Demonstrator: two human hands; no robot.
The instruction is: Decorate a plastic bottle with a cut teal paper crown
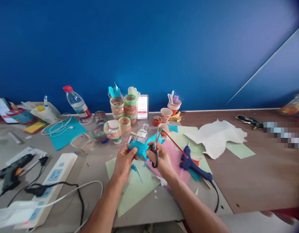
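The left hand (123, 161) pinches bright-blue cut paper (139, 149) above a pale-green paper sheet (132, 191), the right hand (162, 160) gripping black-handled metal scissors (156, 143). A navy plastic glue gun (188, 161) lies rightward, a clear plastic bottle (142, 131) just beyond, on the grey counter (94, 168).

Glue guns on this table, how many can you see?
2: a blue glue gun right of the right hand, and a black glue gun at far left, beside the power strip.

Craft workshop: scissors (156, 145), glue gun (191, 164)
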